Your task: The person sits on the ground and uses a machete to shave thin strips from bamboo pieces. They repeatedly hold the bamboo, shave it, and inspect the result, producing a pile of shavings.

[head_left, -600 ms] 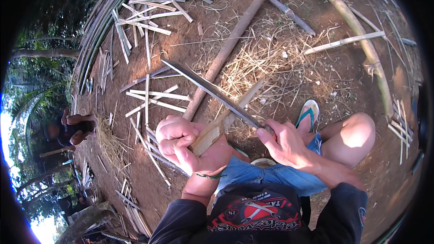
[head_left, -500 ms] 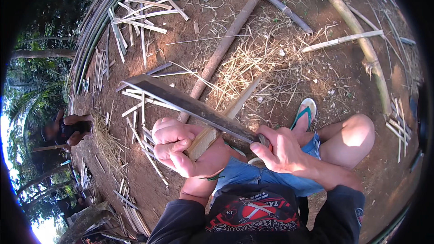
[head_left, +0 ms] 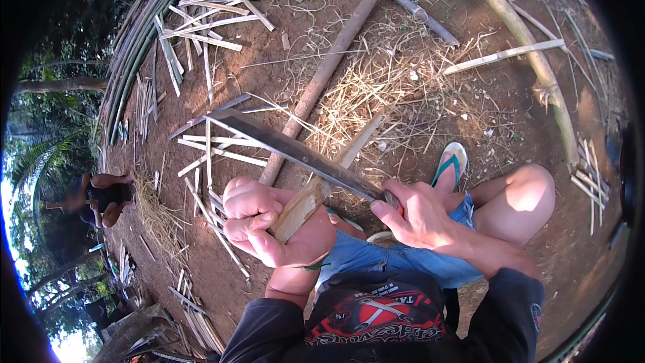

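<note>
A pale split bamboo piece [head_left: 300,210] sits in my left hand [head_left: 259,223], its fingers closed round the near end. The piece slants away from me, up and to the right, toward the shavings. My right hand [head_left: 420,218] is wrapped round the handle of a machete [head_left: 292,151]. The long dark blade points up and to the left and crosses over the bamboo piece just beyond my left hand. Most of the handle is hidden by my fingers; a bit of orange shows there.
Curled shavings [head_left: 376,91] cover the soil ahead. A wooden pole [head_left: 322,81] lies lengthwise in front, and a thicker bent pole [head_left: 537,60] at right. Split strips [head_left: 222,20] are heaped at far left, beside long green bamboo [head_left: 127,60]. Another person [head_left: 107,195] squats at left.
The machete blade has slid along the bamboo piece, away from my left hand, and its tip has shifted right. Both hands keep their holds. The person at left has changed posture.
</note>
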The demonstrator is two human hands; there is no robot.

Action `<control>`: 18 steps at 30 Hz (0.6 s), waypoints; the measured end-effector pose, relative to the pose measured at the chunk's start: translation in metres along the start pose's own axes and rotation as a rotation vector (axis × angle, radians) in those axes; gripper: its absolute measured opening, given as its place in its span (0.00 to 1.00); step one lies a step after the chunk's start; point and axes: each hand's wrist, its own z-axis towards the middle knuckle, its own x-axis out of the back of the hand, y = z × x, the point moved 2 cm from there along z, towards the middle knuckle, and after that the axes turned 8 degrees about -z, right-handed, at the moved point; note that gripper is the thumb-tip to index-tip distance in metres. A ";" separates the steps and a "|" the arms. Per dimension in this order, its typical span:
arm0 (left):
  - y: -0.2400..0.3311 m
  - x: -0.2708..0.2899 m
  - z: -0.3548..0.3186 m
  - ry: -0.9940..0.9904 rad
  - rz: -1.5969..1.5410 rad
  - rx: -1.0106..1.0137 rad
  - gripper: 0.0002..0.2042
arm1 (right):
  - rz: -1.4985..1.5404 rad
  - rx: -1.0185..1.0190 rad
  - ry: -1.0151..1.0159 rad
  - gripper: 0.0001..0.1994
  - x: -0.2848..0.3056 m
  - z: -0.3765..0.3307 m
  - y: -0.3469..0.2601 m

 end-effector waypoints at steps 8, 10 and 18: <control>-0.001 0.005 -0.003 -0.031 0.021 -0.040 0.12 | -0.037 -0.081 -0.012 0.19 -0.001 0.001 0.014; -0.002 0.002 -0.001 -0.063 0.038 -0.051 0.12 | 0.007 -0.071 -0.037 0.20 -0.002 0.001 0.013; -0.001 0.004 -0.005 -0.038 0.071 -0.064 0.11 | -0.076 -0.188 -0.065 0.21 -0.001 0.004 0.023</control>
